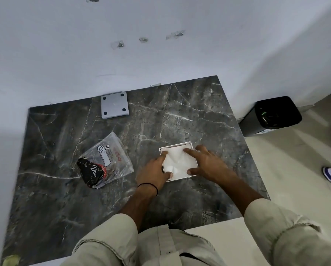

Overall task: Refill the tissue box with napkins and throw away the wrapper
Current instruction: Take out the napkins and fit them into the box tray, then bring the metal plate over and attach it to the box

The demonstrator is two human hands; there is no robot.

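On the dark marble worktop a white square tissue box sits open-topped near the front right, filled with white napkins. Both hands press down on the napkins with fingers spread flat, gripping nothing: the left hand covers the box's left edge, the right hand its right edge. The clear plastic wrapper, crumpled and with a black printed end, lies on the worktop to the left of the box, near but apart. A grey lid rests at the back by the wall. A black bin stands on the floor to the right.
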